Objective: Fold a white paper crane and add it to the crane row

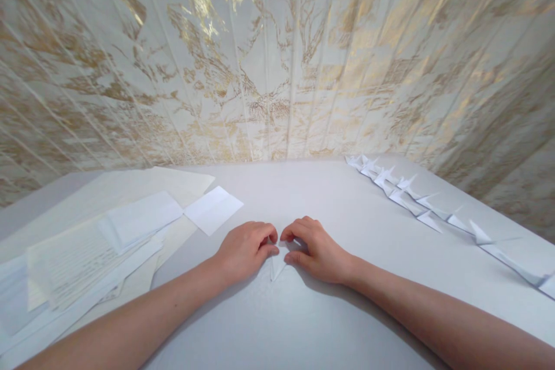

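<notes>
Near the middle of the pale table (295,329), two bare hands meet over a small folded piece of white paper (278,266), its narrow point directed back toward the person. The left hand (247,251) pinches one side of it between thumb and forefinger; the right hand (318,251) has the other side between thumb and curled fingers — how firmly, I can't tell from here. The fingertips nearly meet above the fold. Beyond the left hand lies a white square sheet (214,211), its corner by a stack of white paper (145,217), with lined sheets (73,260) spread beneath and nearer the person. Off to the right, folded paper birds (480,234) stand in slanting rows along the table — sharp-pointed, white. A gold-patterned covering (269,69) hangs behind everything.
</notes>
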A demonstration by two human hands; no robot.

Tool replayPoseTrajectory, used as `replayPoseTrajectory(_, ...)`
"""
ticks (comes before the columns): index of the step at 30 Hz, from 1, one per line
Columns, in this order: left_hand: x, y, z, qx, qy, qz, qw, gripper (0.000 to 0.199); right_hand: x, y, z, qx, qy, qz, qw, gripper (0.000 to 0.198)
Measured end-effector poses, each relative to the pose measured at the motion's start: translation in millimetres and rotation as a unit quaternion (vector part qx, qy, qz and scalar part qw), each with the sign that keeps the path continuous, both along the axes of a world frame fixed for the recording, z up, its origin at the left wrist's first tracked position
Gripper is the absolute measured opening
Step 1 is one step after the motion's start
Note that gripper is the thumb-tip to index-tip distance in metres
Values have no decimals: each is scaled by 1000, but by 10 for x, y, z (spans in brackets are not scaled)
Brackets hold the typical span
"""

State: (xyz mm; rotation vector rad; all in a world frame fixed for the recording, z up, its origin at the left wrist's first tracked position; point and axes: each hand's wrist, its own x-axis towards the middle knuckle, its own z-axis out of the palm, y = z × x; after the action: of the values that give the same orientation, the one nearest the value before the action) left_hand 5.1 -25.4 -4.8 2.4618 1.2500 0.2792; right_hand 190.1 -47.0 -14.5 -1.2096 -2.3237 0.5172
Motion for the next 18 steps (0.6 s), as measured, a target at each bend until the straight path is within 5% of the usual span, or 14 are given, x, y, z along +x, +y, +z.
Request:
replayPoseTrajectory(7, -133, 64, 21, -36, -78, -93, 992, 18, 35, 5, 1, 8, 7, 32, 999, 18)
replayPoseTrajectory(18, -119, 89, -16, -36, -84, -77, 993, 16, 34, 26, -7, 13, 19, 26, 999, 18)
